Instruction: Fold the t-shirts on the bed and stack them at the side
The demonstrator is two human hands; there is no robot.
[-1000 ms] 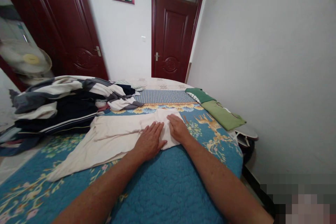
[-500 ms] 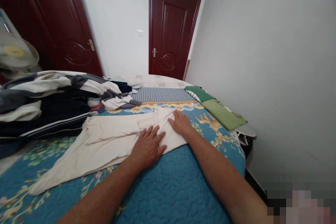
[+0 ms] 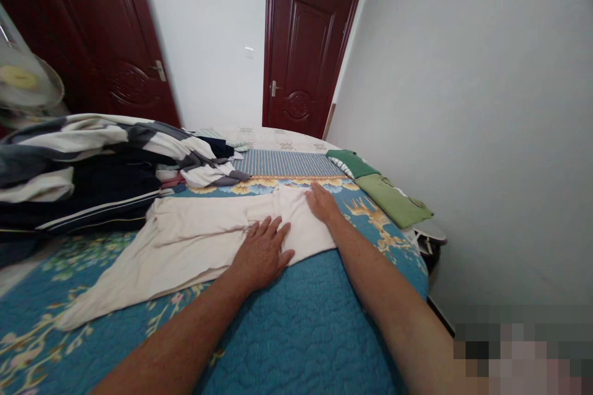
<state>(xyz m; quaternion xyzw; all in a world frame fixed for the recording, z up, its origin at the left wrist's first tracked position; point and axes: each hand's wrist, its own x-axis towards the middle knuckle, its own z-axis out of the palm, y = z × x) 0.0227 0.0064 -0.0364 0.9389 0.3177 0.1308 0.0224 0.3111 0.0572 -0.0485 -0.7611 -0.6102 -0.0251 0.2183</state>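
Note:
A cream-coloured garment lies across the bed, one end folded over at the right and a narrow tip trailing to the lower left. I cannot tell what kind of garment it is. On its middle, beside the fold, my left hand rests flat with its fingers spread. My right hand lies on the far right part of the folded end, thumb toward the left; its fingertips are partly hidden. Neither hand visibly lifts the cloth.
A heap of striped and dark clothes covers the bed's left side. Green folded clothes lie along the right edge by the wall. A blue floral quilt covers the bed. A fan stands at far left.
My right hand has slid slightly right and away across the folded end, with its thumb closer to its fingers. My left hand stays on the cloth. The view has shifted a little.

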